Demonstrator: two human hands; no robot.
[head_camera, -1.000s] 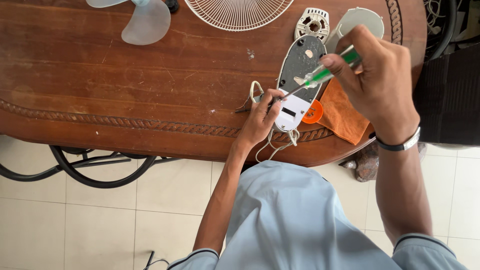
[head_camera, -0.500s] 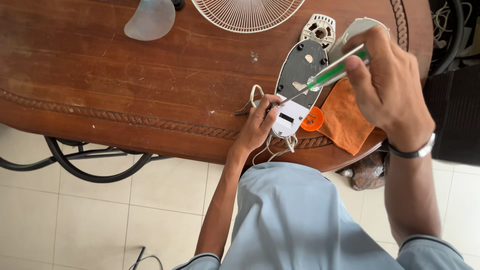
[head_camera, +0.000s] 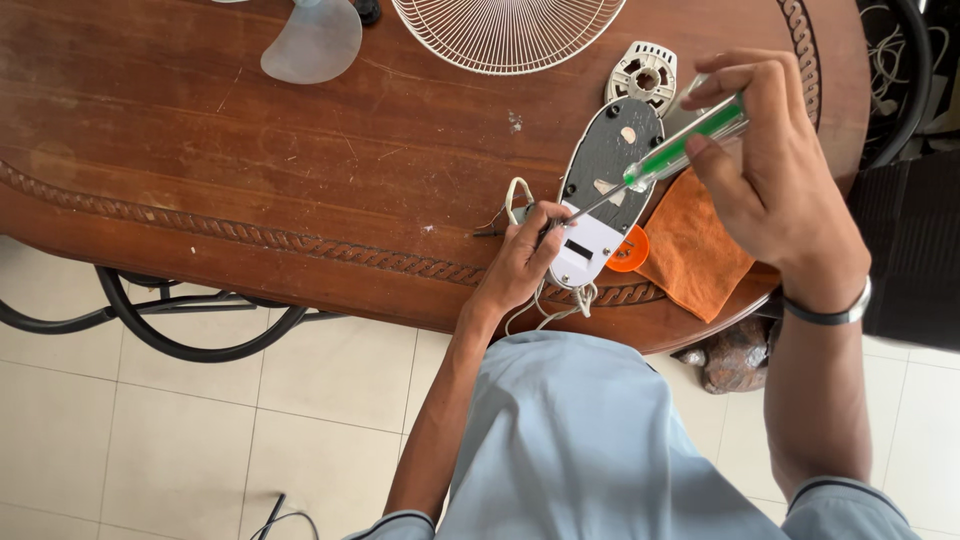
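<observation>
right hand (head_camera: 775, 185) fingers clamp a green screwdriver (head_camera: 672, 157) over the grey panel (head_camera: 603, 165); left hand (head_camera: 522, 262) fingers pinch the panel's white end.

Single head-worn view: looked steeply down, near, over the person's chest onto the wooden table (head_camera: 200, 130) edge; both hands' fingers sat upper right of centre, tiled floor (head_camera: 150, 440) below.

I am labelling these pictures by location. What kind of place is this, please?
Probably a room in a home, used for a small repair. A carved wooden table stands on pale floor tiles, and fan parts lie on it: a wire fan guard and a fan blade.
</observation>
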